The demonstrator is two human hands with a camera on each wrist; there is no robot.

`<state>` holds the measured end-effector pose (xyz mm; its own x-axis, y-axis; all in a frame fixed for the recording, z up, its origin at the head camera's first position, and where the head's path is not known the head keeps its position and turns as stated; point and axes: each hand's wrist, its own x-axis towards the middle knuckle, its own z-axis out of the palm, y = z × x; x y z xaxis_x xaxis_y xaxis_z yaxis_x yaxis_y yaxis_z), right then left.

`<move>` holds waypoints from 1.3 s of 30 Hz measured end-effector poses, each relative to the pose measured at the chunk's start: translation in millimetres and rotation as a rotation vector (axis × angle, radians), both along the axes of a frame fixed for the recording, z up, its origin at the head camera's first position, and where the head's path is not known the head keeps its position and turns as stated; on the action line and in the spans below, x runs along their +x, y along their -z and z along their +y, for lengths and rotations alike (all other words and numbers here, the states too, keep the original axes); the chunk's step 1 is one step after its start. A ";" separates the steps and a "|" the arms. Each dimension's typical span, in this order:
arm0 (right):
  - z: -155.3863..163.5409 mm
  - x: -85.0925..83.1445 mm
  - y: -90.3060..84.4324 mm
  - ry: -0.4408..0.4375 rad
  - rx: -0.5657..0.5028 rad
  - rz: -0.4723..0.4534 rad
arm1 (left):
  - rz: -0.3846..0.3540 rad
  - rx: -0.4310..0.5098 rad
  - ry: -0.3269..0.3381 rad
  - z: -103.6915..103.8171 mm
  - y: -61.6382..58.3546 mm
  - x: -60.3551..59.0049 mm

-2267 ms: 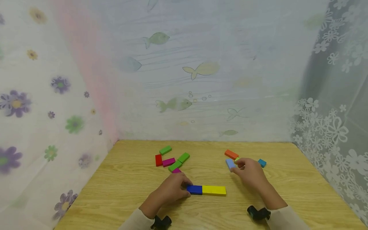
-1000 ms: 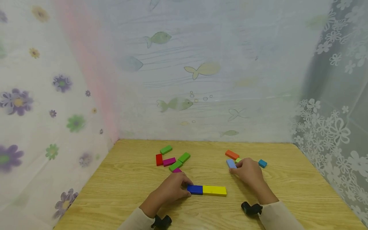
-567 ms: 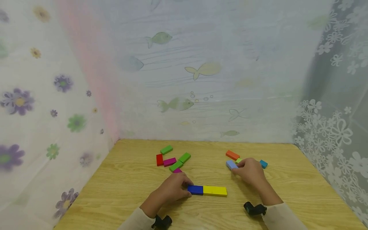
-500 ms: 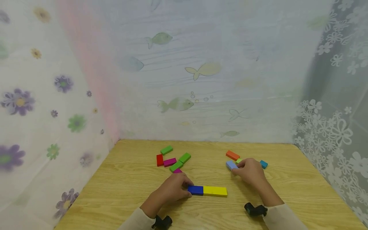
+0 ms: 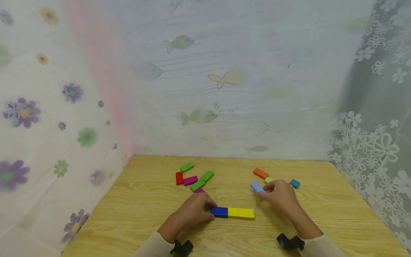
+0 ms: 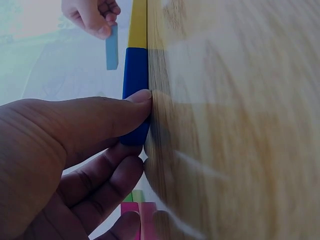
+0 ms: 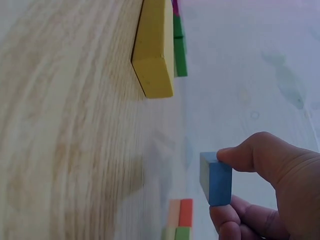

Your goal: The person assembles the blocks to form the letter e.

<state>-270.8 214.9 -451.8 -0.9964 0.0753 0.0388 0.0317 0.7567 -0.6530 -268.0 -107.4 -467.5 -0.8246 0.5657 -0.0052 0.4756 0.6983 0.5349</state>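
Observation:
A dark blue block (image 5: 219, 212) and a yellow block (image 5: 241, 213) lie end to end near the table's front. My left hand (image 5: 192, 210) touches the dark blue block (image 6: 135, 80) with its thumb and fingertips at the block's left end. My right hand (image 5: 278, 194) pinches a light blue block (image 5: 257, 186) between thumb and fingers and holds it lifted off the wood, as the right wrist view shows for the light blue block (image 7: 216, 179). The yellow block (image 7: 154, 47) lies flat to its left.
On the wooden table (image 5: 144, 200) several green, magenta and red blocks (image 5: 196, 177) lie left of centre. An orange block (image 5: 260, 173), a small lime block (image 5: 268, 179) and a teal block (image 5: 294, 184) lie by my right hand. Patterned curtains close in the back and sides.
My right hand has picked the light blue block up off the table and drawn it slightly toward me. My left hand has stayed on the dark blue block.

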 end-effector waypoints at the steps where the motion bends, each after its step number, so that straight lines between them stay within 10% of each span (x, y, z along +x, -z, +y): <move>1: -0.5 0.7 0.1 -0.002 0.001 -0.004 | 0.000 0.001 0.000 0.1 -0.3 0.1; 39: -14.6 17.3 12.2 -0.050 0.022 -0.073 | 0.024 0.007 0.022 -1.8 1.6 -1.9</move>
<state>-253.4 200.3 -464.0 -0.9991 0.0253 -0.0329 0.0405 0.7729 -0.6332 -269.9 -109.2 -469.1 -0.8116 0.5839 0.0186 0.5037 0.6834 0.5284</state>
